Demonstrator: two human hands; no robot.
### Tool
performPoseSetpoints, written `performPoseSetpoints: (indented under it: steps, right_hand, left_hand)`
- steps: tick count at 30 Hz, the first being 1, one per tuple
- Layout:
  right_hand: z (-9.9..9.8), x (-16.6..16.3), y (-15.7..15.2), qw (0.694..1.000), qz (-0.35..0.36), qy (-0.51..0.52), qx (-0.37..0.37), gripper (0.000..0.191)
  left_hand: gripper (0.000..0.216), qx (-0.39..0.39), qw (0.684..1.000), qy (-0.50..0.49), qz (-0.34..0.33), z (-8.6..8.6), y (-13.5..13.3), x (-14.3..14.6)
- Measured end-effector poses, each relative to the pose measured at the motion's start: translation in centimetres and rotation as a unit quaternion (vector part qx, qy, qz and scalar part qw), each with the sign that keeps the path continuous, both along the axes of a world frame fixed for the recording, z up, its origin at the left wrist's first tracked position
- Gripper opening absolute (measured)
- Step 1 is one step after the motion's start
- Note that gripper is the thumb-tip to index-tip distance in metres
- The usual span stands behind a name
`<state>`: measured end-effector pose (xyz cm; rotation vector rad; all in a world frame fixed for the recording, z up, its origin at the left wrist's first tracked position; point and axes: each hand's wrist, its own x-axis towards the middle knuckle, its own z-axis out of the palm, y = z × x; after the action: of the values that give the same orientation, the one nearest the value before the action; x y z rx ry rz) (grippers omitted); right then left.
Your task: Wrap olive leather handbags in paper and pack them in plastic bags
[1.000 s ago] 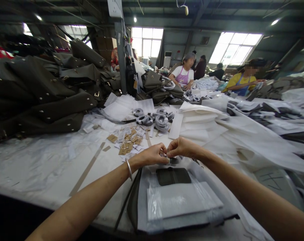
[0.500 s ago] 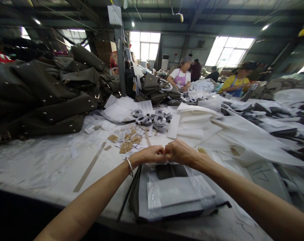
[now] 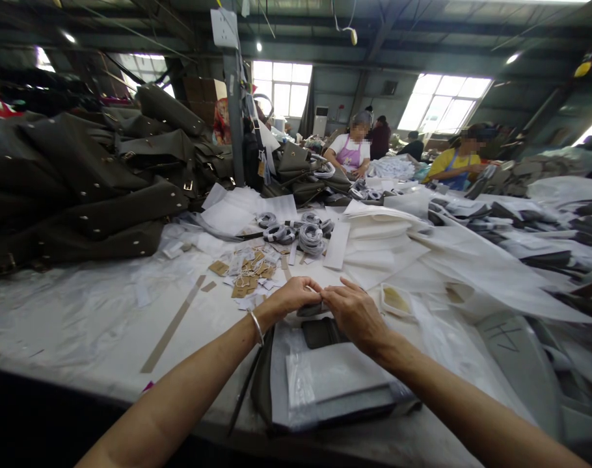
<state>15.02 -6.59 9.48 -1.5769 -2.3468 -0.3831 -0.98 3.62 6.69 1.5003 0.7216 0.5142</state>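
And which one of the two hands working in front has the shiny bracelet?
The left hand: a silver-coloured bracelet circles its wrist. The right hand has a bare wrist.

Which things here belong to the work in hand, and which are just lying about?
Apparently in use: left hand, right hand, grey item beside them, dark pouch, white packet.

Seemingly lying about: brown tags, grey coils, white sheets, piled dark bags.
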Motion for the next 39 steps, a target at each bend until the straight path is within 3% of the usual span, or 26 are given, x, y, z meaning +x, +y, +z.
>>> performPoseSetpoints:
  steps: [2,8,13,23,34,39]
  right_hand:
    - [-0.3,-0.1,-0.5,1.0,0.009,-0.006,0.02,0.026]
    - [-1.0,-1.0,-1.7,0.999,-0.011,-0.011,0.036,0.064]
    - [-1.4,-1.8,-1.5,0.998,-0.044,0.025,0.032,0.068]
    - [-1.7,-1.4,-1.6,0.999,-0.028,0.037,0.006,0.081]
    - [-0.2,-1.3,-2.3,0.986,-0.013,0.15,-0.076,0.07]
    - [1.2,2.8,-4.1,0.957,-0.026,0.287,-0.034,0.049]
  left_hand:
    - [0.03,-0.02,0.999,-0.027,0.012,0.1,0.0,-0.1]
    - [0.038,-0.073,0.994,-0.078,-0.013,0.8,0.4,-0.9]
    - [0.039,-0.08,0.992,-0.093,0.003,0.7,0.6,-1.0]
    - [0.034,-0.087,0.991,-0.102,0.007,1.5,-0.1,-0.7]
    - [0.038,-0.08,0.995,-0.065,0.018,2.1,-0.6,-0.6]
    - [0.038,-0.066,0.996,-0.031,0.054,2.5,-0.4,-1.0]
